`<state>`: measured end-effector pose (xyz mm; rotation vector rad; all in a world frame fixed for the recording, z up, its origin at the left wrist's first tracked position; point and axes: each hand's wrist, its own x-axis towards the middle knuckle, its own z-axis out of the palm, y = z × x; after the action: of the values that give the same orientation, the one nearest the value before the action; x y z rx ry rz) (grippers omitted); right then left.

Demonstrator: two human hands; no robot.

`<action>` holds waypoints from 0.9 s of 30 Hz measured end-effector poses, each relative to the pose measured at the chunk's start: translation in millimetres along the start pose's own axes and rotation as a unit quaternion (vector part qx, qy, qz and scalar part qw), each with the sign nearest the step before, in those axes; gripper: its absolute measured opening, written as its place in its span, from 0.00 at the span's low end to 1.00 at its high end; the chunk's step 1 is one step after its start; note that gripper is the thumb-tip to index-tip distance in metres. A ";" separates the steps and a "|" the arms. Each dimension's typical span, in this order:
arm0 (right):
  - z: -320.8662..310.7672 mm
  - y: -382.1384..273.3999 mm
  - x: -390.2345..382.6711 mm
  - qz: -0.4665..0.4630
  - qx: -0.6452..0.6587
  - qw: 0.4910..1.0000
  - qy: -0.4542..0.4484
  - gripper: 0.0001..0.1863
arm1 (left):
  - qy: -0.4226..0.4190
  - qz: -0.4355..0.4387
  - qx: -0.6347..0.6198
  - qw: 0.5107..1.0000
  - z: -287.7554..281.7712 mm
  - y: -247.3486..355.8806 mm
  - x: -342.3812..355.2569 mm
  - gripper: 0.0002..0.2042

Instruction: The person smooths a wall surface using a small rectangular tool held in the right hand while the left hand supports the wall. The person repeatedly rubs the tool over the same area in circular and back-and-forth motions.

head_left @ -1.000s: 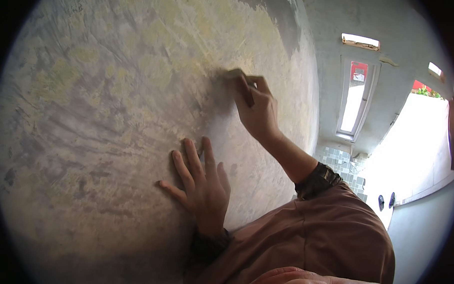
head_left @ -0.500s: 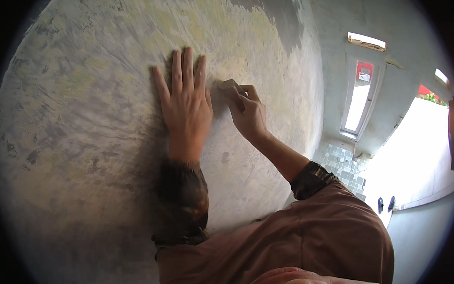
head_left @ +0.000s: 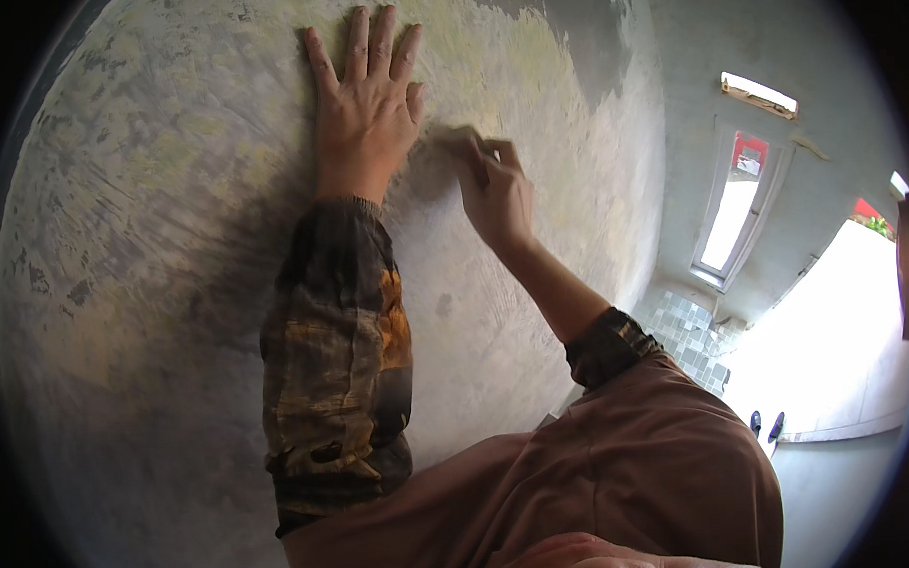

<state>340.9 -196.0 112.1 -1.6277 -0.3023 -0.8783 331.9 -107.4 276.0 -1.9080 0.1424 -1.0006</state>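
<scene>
My left hand (head_left: 371, 125) lies against a patchy, skim-coated wall (head_left: 181, 193), palm toward the surface and fingers spread. Just to its right and a little lower, my right hand (head_left: 502, 204) is closed on a small greyish-brown piece of what looks like folded sandpaper (head_left: 457, 140). Thumb and fingers pinch it against the wall; motion smears its edges. Pale putty with yellowish and grey streaks covers most of the wall. A darker grey patch (head_left: 591, 34) shows at the upper right.
On the right, a side wall (head_left: 696, 35) holds a narrow window (head_left: 732, 214) and a small vent opening (head_left: 760, 95). Below them are grey tiles (head_left: 684, 326), a bright doorway (head_left: 826, 321) and a pair of dark sandals (head_left: 776, 427).
My left hand has slid up the wall, showing more of its patterned sleeve. The right hand, still gripping the sandpaper, has shifted slightly upward. The view has tilted a little.
</scene>
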 end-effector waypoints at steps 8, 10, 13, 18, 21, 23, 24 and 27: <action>4.7 6.6 1.2 0.033 0.023 0.999 -0.017 0.09 | -0.003 -0.003 -0.008 1.000 8.2 4.0 2.7 0.27; 5.3 8.9 -1.4 0.022 0.023 0.999 -0.017 0.09 | -0.009 -0.010 0.006 1.000 9.7 6.7 3.6 0.27; 7.6 13.3 1.3 0.007 0.013 1.000 -0.003 0.09 | -0.005 -0.015 0.000 1.000 11.4 9.8 5.2 0.27; 8.0 14.4 1.8 0.030 0.030 0.999 -0.035 0.10 | -0.010 -0.016 0.004 1.000 6.7 9.4 5.1 0.27; 8.2 14.4 1.1 0.032 0.019 0.999 -0.034 0.11 | -0.016 -0.017 0.010 1.000 1.7 9.7 5.5 0.27; 10.2 15.4 5.1 -0.015 0.023 1.000 0.012 0.12 | -0.021 -0.018 0.014 1.000 -1.5 10.3 6.5 0.27; 10.4 15.0 3.8 -0.052 0.027 0.997 0.054 0.12 | 0.001 -0.016 -0.024 1.000 -2.5 9.1 6.3 0.27; 9.9 13.1 4.6 -0.044 0.019 0.998 0.048 0.11 | 0.036 -0.014 -0.099 0.994 -5.2 5.3 7.3 0.28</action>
<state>356.0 -191.5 105.5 -1.5423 -0.3243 -1.0089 334.7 -117.4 277.2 -2.0593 0.2666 -1.1080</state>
